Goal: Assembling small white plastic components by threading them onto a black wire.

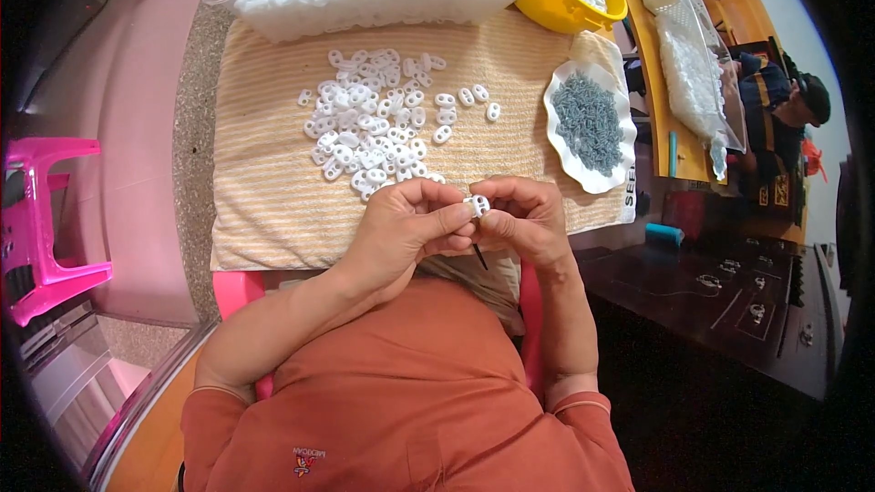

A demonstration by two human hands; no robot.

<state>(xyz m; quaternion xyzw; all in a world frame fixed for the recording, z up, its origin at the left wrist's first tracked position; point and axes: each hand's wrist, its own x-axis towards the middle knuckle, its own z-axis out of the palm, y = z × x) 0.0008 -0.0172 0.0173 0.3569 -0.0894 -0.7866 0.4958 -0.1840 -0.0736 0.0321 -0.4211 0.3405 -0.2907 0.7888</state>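
Note:
Both hands meet in front of my body, at the near edge of the striped towel. Between the fingertips is a small white two-hole plastic cord lock (480, 206), its holes facing up. My left hand (410, 223) pinches it from the left with thumb and fingers. From the other side, my right hand (529, 217) grips it the same way. A thin black stick-like piece (480, 258) pokes out below the fingers; its upper end is hidden. Just beyond the hands lies a loose heap of similar white two-hole pieces (369, 128), with several scattered to its right.
A striped towel (264, 219) covers the table. A white wavy-rimmed dish (597, 184) at the right holds small grey spring-like pieces (588, 123). At the back stand a clear bin (383, 5) of white parts and a yellow basin (547, 11). A pink stool (55, 219) is left; another person (784, 100) sits far right.

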